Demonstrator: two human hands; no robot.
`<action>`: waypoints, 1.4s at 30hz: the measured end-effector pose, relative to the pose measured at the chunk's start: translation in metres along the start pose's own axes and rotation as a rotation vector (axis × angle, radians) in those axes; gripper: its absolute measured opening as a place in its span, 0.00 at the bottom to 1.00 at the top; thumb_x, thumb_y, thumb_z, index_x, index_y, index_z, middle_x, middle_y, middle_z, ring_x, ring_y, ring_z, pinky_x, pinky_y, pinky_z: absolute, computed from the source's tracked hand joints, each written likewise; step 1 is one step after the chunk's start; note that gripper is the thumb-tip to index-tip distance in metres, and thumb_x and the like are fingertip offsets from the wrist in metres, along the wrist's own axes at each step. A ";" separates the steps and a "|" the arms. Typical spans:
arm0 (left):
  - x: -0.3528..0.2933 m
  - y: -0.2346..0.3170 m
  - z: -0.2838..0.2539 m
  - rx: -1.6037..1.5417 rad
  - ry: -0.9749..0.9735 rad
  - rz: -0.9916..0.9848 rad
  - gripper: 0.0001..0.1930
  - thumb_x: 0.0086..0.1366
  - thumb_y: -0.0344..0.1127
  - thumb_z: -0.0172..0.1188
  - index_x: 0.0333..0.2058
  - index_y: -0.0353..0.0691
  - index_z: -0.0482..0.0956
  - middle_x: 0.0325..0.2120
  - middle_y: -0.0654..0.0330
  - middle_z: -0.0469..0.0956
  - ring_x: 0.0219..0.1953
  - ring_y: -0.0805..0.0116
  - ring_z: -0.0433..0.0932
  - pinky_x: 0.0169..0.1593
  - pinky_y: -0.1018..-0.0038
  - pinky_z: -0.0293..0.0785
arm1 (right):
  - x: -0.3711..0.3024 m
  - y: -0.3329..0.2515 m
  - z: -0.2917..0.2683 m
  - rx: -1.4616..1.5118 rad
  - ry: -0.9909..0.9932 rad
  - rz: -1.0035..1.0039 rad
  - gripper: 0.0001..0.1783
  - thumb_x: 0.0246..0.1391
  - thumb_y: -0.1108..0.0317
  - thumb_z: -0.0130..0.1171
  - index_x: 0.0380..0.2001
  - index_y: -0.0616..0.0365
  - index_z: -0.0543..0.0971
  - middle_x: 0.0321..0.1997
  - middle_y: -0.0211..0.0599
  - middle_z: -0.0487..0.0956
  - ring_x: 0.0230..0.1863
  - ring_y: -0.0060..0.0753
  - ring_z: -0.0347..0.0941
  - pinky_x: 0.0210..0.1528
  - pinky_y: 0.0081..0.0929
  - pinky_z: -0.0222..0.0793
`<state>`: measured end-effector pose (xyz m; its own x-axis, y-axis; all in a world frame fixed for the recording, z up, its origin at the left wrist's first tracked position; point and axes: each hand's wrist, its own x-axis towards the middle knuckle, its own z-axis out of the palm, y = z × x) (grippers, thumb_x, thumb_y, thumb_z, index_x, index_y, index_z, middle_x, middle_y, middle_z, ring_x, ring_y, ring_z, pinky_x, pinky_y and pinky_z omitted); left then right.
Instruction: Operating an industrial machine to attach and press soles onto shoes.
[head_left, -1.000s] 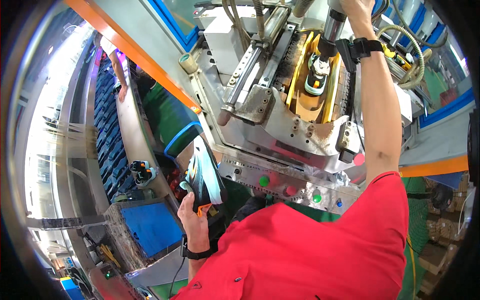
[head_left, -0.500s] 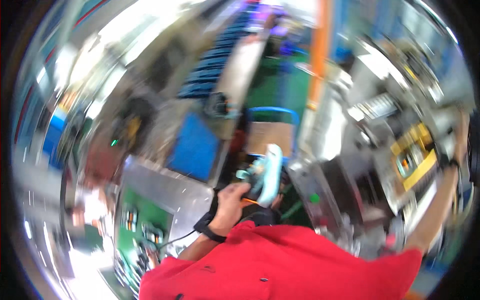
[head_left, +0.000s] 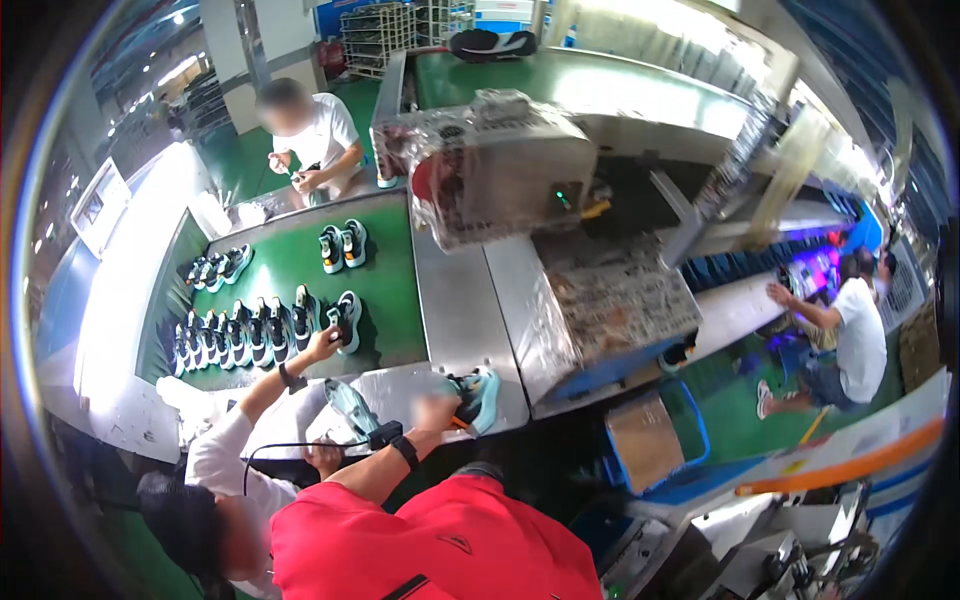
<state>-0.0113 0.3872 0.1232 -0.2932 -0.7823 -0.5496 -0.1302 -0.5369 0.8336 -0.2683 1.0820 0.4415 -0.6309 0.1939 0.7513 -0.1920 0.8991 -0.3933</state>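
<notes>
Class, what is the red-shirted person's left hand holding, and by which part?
A shoe: the left hand holds it on its dark upper side, away from the pale sole; exact finger placement is blurred.

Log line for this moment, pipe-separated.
left hand: holding shoe | right hand: out of view | shoe: by metal ledge, contact unclear | green surface: shoe row

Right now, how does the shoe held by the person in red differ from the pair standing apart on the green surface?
The held shoe is single; the pair is two shoes side by side.
The left hand grips the held shoe; no hand touches the pair.
The held shoe is at the metal ledge; the pair stands on the green surface.
Both have dark uppers and pale soles.
</notes>
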 end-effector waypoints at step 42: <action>0.173 0.106 0.018 -0.567 -0.332 0.001 0.08 0.61 0.30 0.64 0.37 0.33 0.82 0.30 0.66 0.79 0.31 0.78 0.74 0.36 0.78 0.72 | 0.039 -0.957 0.512 0.762 -0.699 -0.834 0.33 0.36 0.61 0.71 0.50 0.63 0.78 0.32 0.41 0.81 0.31 0.29 0.78 0.38 0.26 0.75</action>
<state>-0.0931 0.2008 0.1180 -0.5813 -0.6926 -0.4271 0.3631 -0.6906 0.6255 -0.4942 0.0284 0.5760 -0.3268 -0.7521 0.5724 -0.9335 0.1622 -0.3199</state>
